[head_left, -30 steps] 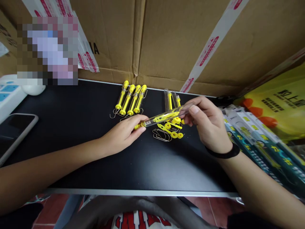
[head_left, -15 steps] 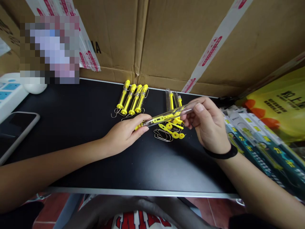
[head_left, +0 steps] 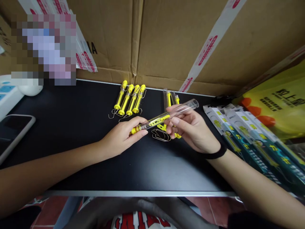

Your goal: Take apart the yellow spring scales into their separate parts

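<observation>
Left hand (head_left: 121,135) – fingers pinched clear tube (head_left: 164,117) at its yellow end | right hand (head_left: 190,130) – fingers gripped tube's middle | above black table (head_left: 71,133)

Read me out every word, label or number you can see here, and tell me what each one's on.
"A", end of a cut-off word: cardboard box.
"粒上", next character cut at the edge: yellow bag.
Too blurred or small to read: red print on the tape, the teal packets, the shirt, markings inside the tube.
</observation>
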A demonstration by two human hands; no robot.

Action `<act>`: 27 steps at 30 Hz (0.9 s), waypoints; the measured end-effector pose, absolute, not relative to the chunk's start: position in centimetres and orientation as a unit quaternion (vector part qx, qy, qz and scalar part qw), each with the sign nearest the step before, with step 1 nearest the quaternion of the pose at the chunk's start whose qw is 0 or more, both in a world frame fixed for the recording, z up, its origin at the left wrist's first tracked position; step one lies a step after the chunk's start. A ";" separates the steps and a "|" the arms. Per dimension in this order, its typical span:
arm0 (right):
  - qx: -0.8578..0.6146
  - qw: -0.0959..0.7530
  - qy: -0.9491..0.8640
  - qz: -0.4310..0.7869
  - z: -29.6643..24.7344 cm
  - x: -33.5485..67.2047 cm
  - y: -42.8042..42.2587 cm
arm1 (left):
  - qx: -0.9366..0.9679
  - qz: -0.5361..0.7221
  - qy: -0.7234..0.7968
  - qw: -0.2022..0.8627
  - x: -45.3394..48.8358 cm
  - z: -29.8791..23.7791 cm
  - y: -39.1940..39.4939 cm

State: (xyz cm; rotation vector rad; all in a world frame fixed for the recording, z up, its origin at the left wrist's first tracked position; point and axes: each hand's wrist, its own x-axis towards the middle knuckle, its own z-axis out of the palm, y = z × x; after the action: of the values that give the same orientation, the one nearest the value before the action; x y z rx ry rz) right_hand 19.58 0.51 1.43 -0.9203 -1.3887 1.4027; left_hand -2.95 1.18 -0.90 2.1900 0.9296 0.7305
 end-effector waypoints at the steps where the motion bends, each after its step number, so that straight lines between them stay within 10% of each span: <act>1: -0.370 0.448 -0.563 0.588 1.2 19.5 0.5 | 0.833 0.275 0.352 0.326 -2.9 -0.8 1.1; 9: -0.360 0.398 -0.562 0.630 0.3 18.8 0.0 | 0.836 0.260 0.348 0.335 -2.9 -0.8 1.1; 20: -0.449 0.547 -0.556 0.436 3.5 23.7 3.8 | 0.837 0.266 0.366 0.306 -2.8 -0.4 1.0; 27: -0.636 0.432 -0.599 0.225 0.5 28.6 8.3 | 0.838 0.265 0.358 0.315 -2.8 -0.3 0.8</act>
State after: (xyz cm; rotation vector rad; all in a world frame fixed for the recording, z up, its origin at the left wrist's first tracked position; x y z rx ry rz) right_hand 28.61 8.30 0.53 -1.5860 -1.4922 0.5616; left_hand -2.80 0.83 -0.28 2.2084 0.9440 0.6992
